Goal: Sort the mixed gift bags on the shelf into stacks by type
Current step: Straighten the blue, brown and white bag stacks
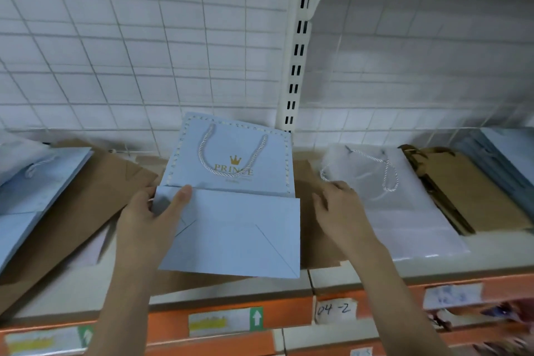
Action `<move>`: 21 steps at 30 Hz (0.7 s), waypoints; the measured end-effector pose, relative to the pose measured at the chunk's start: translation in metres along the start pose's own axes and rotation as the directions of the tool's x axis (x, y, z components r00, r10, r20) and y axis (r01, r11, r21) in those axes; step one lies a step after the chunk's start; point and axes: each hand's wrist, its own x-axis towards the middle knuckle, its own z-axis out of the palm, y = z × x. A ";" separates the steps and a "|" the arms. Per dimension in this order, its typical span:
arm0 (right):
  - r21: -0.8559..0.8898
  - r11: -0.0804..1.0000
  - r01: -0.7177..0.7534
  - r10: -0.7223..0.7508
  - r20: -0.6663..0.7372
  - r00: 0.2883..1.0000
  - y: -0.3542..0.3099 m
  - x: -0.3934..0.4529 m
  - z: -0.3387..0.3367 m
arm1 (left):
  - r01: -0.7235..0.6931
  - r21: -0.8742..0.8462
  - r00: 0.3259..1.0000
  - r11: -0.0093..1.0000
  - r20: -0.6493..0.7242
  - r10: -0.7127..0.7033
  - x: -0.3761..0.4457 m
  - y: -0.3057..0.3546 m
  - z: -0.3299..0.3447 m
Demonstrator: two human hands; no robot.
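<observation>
Left hand [150, 211] pinches the near-left edge of a folded blue Prince gift bag [231, 211] at mid-shelf; right hand [336, 208] hovers open. Likely next: carry it to the blue stack [37, 191], far left.

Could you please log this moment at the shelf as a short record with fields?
held bag: light blue gift bag, crown logo, flat, bottom flap folded up
left hand: grips the bag's left edge, thumb on top
right hand: open, over the brown paper bags
right of it: white translucent bags, then brown bag stack
far left: blue bag stack
</observation>
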 end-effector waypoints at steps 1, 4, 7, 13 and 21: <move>0.023 0.999 0.033 -0.033 -0.022 0.999 0.004 0.001 -0.007 | -0.008 -0.001 1.000 1.000 -0.003 0.008 -0.003 0.003 0.005; 0.096 0.988 0.119 -0.109 -0.103 0.989 0.023 0.002 -0.032 | -0.035 0.000 0.999 0.999 -0.017 0.035 -0.020 0.012 0.024; 0.080 0.986 0.146 -0.135 -0.122 0.983 0.061 0.003 -0.050 | -0.015 -0.025 0.998 1.000 -0.054 0.014 -0.043 0.018 0.051; 0.054 0.993 0.108 -0.103 -0.098 0.990 0.165 -0.011 -0.084 | 0.016 -0.053 0.992 0.998 -0.125 -0.022 -0.112 0.040 0.125; 0.067 0.983 0.169 -0.165 -0.070 0.984 0.229 -0.017 -0.095 | -0.023 -0.018 0.990 1.000 -0.141 0.020 -0.153 0.057 0.180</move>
